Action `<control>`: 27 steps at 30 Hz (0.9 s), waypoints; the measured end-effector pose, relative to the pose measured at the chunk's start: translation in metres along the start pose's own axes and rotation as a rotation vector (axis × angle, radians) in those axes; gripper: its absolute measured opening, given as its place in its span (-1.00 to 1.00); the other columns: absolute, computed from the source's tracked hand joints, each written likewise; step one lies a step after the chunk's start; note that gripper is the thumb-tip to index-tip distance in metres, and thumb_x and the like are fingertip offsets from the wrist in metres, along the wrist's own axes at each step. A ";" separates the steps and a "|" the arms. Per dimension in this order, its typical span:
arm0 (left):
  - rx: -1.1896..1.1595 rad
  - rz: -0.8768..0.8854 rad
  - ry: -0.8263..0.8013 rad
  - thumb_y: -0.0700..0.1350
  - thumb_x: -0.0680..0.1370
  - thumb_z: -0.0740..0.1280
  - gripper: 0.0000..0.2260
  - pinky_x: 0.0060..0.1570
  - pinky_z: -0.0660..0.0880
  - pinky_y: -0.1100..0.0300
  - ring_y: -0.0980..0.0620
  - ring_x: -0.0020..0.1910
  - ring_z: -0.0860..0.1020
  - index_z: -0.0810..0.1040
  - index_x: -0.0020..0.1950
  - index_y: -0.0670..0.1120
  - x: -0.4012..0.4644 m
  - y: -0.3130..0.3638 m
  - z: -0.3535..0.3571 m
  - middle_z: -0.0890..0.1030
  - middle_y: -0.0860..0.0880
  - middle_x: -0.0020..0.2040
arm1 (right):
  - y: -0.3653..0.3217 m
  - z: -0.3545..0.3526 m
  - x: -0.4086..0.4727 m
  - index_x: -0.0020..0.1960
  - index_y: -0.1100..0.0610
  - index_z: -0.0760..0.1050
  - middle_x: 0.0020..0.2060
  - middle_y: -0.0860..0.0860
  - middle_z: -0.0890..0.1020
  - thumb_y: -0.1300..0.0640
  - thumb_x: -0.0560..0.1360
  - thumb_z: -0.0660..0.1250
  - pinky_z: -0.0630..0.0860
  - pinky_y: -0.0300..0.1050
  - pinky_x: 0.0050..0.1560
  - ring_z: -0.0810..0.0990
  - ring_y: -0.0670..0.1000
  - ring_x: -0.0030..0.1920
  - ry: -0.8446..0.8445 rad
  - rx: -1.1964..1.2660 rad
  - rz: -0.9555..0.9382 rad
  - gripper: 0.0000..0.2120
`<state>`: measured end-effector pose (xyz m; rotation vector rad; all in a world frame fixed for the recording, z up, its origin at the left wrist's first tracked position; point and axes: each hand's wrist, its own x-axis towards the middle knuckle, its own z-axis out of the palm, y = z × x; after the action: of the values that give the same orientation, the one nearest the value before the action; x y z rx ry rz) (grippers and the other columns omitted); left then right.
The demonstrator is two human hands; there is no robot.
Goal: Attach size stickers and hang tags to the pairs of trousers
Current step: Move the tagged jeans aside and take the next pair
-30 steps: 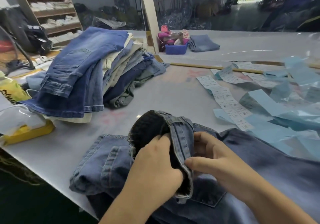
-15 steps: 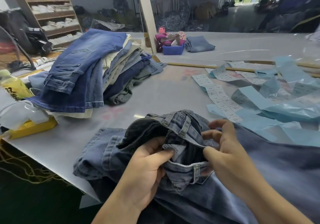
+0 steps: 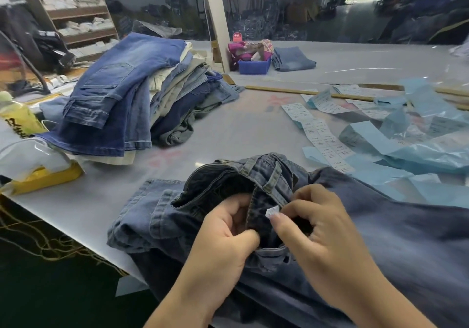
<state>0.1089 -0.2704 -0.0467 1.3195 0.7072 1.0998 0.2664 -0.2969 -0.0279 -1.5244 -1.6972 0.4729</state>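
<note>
Head view: a pair of dark denim trousers (image 3: 380, 239) lies across the near edge of the grey table (image 3: 228, 130), waistband bunched and turned up toward the person. The left hand (image 3: 223, 236) has its fingers curled round the waistband, thumb pressed on the denim; the right hand (image 3: 319, 234) pinches a small white label (image 3: 272, 211) between thumb and forefinger, its other fingers curled. Whether this is a sewn-in size label or a sticker cannot be told. Strips of printed size stickers (image 3: 322, 135) on pale blue backing lie well apart, on the right of the table; a stack of folded trousers (image 3: 132, 94) sits at the far left, and a blue bin (image 3: 253, 66) stands beyond. Risk, as a judgement: if the left hand slackens, the waistband could fold shut over the label, and a misread size would send the wrong sticker onto this pair. Against the frame half a second earlier, the waistband is rolled further open, the right thumb and forefinger have closed on the label, and the left thumb sits lower on the fabric.
</note>
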 end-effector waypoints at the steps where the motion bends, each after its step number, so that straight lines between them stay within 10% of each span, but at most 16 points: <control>1: 0.034 0.004 0.008 -0.40 0.44 0.24 -0.56 0.08 0.55 0.21 -0.08 0.13 0.64 0.62 0.16 0.01 0.000 0.000 0.000 0.69 -0.11 0.08 | -0.001 0.000 0.000 -0.32 -0.05 0.59 -0.13 -0.24 0.45 -0.37 0.40 0.23 0.31 -0.37 -0.05 0.42 -0.21 0.04 0.002 0.022 0.045 -0.57; 7: 0.209 0.046 0.061 -0.20 0.48 0.31 -0.71 0.06 0.57 0.19 0.02 0.06 0.66 0.60 0.11 0.11 -0.001 0.000 0.008 0.70 0.01 0.03 | -0.003 -0.001 0.008 -0.37 0.02 0.63 -0.17 -0.14 0.56 -0.15 0.25 0.53 0.37 -0.28 -0.22 0.56 -0.17 -0.20 -0.033 0.349 0.309 -0.75; 16: 0.283 0.050 0.152 -0.07 0.55 0.28 -0.86 -0.06 0.50 0.38 0.14 -0.03 0.65 0.63 0.01 0.07 0.001 -0.001 0.022 0.70 0.07 -0.07 | 0.002 -0.010 0.007 -0.30 0.21 0.61 -0.20 0.17 0.62 0.18 0.36 0.54 0.49 0.23 0.09 0.56 0.26 -0.17 -0.094 0.471 0.409 -0.85; 27: 0.110 -0.084 0.245 -0.03 0.48 0.31 -0.84 0.13 0.55 -0.09 -0.01 0.00 0.67 0.65 0.00 0.03 0.008 -0.007 0.030 0.71 -0.03 -0.06 | 0.006 -0.028 -0.006 -0.24 0.22 0.61 -0.29 0.10 0.62 0.16 0.31 0.51 0.40 -0.05 -0.02 0.52 0.05 -0.19 -0.139 0.670 0.384 -0.86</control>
<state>0.1404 -0.2737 -0.0467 1.2471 1.0077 1.1800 0.2910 -0.3079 -0.0169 -1.3145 -1.1508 1.2321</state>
